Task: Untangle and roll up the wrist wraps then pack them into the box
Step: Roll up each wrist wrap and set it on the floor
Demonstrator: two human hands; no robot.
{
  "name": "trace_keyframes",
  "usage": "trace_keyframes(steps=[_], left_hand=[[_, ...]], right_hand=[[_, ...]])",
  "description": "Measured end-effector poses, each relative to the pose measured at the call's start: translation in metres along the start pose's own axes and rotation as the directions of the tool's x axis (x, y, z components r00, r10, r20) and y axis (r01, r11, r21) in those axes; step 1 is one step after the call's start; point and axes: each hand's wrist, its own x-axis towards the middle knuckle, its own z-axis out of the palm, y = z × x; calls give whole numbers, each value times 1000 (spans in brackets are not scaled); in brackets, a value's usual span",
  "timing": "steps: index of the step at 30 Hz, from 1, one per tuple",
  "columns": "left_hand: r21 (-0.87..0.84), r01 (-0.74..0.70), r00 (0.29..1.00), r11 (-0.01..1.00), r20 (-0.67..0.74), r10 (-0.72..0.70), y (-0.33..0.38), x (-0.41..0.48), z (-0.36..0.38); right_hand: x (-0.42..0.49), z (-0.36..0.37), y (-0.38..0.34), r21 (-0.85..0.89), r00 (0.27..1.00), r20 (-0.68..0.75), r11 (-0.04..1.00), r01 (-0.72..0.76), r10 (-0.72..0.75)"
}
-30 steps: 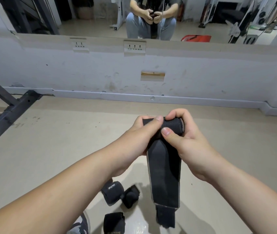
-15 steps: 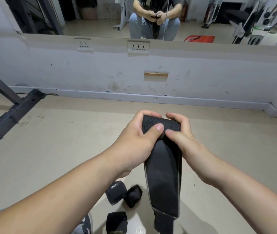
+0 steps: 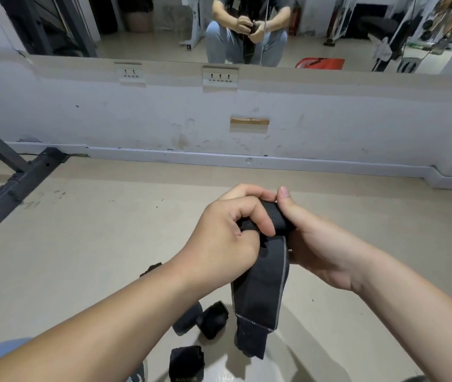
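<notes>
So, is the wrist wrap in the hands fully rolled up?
No, the wrist wrap is rolled only at its top, between the left hand and the right hand; a long flat tail hangs below.

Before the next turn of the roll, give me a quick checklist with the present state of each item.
1. Left hand grips the roll of the wrist wrap: ok.
2. Right hand grips the same roll: ok.
3. Wrap fully rolled: not ok, a tail hangs loose.
4. Tail untangled: ok, it hangs straight.
5. Other rolled wraps set down on the floor: ok.
6. Box within reach: cannot tell, none in view.
</notes>
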Motion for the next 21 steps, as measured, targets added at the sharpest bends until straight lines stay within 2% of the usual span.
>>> trace_keyframes(steps=[2,4,6,8,12,16,21], left_hand=[[1,17,999,1000,27,-17,-2,0,0],[-25,82,992,996,94,-80,0,2,0],[-169,207,977,964,91,-194,3,5,0],[-253,340,940,906,67,-334,2,9,-1],[-260,522,853,812,174,-493,0,11,0],[-266,495,869,827,157,-469,3,10,-2],[-286,378,926,880,99,-365,-1,10,-7]], right_hand=[[-1,2,2,-27,1000,-4,999,21,-21],[-1,6,4,23,997,-41,998,63,-62],[0,8,8,71,989,-82,990,126,-120],[1,9,8,102,974,-142,976,193,-177],[0,10,3,122,939,-211,946,302,-272],[-3,5,1,137,952,-156,948,287,-265],[-5,5,-4,284,984,-106,944,169,-145]])
